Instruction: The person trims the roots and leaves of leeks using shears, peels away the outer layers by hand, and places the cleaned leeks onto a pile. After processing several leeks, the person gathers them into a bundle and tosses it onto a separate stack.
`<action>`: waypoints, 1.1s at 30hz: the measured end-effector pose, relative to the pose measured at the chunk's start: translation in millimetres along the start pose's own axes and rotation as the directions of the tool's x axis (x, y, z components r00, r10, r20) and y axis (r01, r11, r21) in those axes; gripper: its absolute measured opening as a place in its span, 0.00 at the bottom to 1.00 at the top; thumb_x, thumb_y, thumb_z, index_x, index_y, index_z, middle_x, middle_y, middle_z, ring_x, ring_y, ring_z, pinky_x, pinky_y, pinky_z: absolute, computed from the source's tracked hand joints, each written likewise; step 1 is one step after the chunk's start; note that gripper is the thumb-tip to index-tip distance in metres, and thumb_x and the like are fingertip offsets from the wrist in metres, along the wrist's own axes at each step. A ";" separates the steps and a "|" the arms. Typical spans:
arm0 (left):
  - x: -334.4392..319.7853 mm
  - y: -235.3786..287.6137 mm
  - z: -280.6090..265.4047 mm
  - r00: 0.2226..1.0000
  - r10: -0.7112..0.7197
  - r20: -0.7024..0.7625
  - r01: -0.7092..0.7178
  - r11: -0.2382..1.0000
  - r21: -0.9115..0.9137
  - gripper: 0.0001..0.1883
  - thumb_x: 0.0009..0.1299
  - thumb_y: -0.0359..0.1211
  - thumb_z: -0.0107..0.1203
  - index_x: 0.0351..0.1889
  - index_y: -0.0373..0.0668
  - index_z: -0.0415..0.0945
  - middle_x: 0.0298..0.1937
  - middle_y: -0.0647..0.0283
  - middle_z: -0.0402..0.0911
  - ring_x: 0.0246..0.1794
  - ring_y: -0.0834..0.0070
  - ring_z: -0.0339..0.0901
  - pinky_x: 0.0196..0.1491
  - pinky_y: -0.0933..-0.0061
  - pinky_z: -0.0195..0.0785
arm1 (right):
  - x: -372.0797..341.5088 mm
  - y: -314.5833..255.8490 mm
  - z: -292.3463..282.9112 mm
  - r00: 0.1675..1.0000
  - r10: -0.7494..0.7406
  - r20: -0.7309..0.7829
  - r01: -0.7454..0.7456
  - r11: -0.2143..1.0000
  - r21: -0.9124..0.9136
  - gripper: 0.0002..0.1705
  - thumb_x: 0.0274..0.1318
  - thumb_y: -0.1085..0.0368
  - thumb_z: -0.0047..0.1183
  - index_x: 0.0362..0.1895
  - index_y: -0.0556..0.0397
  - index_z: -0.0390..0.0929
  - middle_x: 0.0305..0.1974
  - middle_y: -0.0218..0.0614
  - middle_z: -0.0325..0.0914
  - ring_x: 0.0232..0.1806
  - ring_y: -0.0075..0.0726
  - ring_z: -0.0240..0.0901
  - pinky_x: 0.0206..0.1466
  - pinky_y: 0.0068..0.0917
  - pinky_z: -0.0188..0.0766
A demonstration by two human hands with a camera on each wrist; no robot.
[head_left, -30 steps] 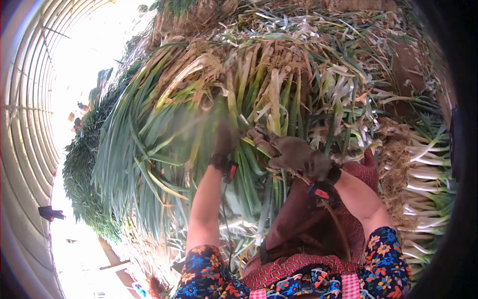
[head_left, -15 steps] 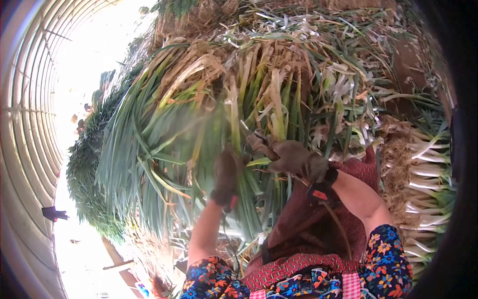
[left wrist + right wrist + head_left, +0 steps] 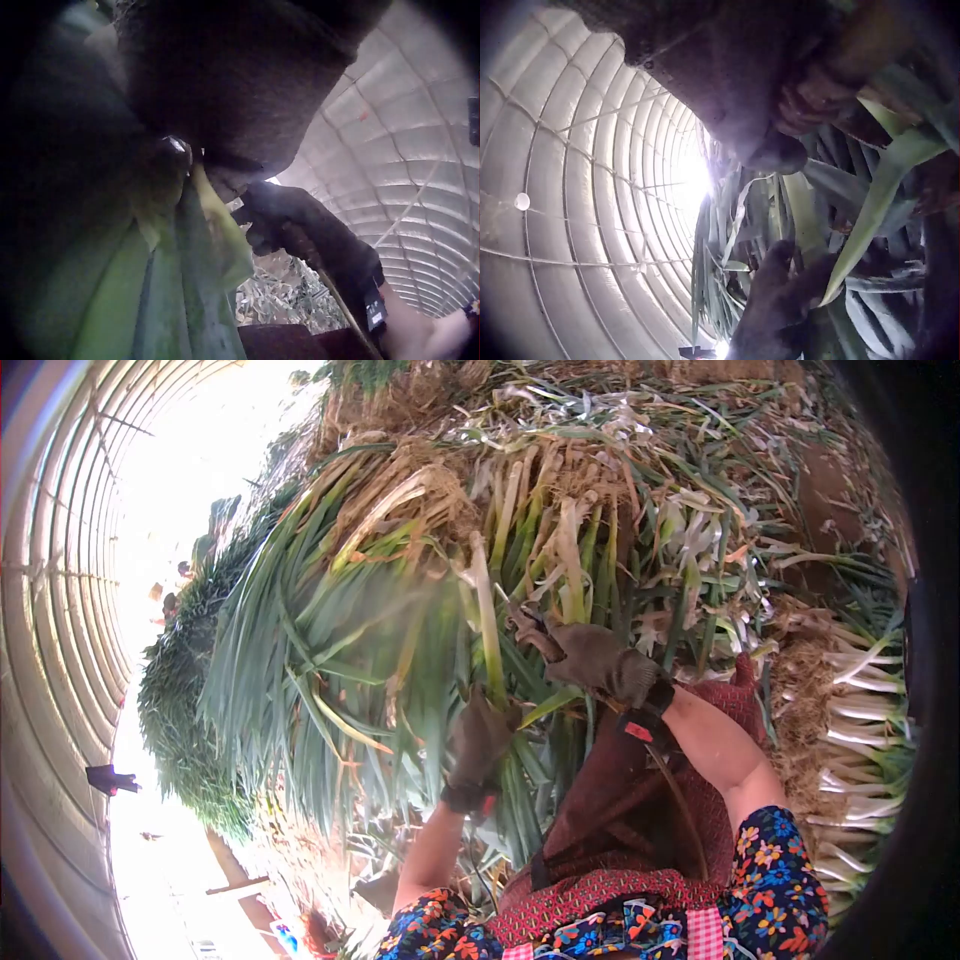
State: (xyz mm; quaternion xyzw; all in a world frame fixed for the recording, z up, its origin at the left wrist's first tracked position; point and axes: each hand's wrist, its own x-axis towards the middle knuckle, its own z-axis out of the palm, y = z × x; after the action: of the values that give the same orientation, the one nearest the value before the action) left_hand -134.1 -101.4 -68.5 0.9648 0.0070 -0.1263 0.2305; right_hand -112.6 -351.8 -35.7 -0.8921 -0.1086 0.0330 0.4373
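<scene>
My gloved left hand (image 3: 482, 735) grips a green onion (image 3: 487, 625) partway along its length, its pale root end pointing up and away from me. In the left wrist view, broad green leaves (image 3: 165, 300) hang below that hand. My gloved right hand (image 3: 600, 660) holds an air blow gun (image 3: 530, 628) with a slim metal tip, close to the right of the stalk. A tan hose (image 3: 339, 300) runs down from it. Beneath the right hand a loose yellow-green leaf (image 3: 870, 217) sticks out, between the two hands. Both hands stand over the heap's near side.
A large heap of green onions (image 3: 300, 630) fans out in front, roots at the far side. To the right lies a row of cleaned white stalks (image 3: 865, 710). Peeled leaf scraps (image 3: 690, 525) cover the back right. A dark red apron (image 3: 640, 810) covers my lap.
My left hand has drawn back toward me and slightly right, bringing the green onion's stem nearer. My right hand stays almost in place, still holding the blow gun.
</scene>
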 end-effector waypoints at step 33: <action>172.3 -11.5 -17.0 0.721 0.504 -0.476 -0.284 0.841 0.461 0.19 0.66 0.43 0.58 0.46 0.39 0.75 0.44 0.49 0.79 0.46 0.52 0.76 0.48 0.54 0.69 | -9.7 10.3 -27.7 0.991 0.015 -0.134 -0.005 0.997 0.079 0.41 0.48 0.58 0.62 0.68 0.50 0.65 0.42 0.62 0.79 0.44 0.67 0.77 0.48 0.50 0.73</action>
State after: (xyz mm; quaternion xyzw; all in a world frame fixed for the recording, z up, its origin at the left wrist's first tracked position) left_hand 36.0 -91.2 -101.5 0.9594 -0.1551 0.2275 0.0606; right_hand -116.2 -381.5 -27.1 -0.8751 -0.0730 -0.0209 0.4780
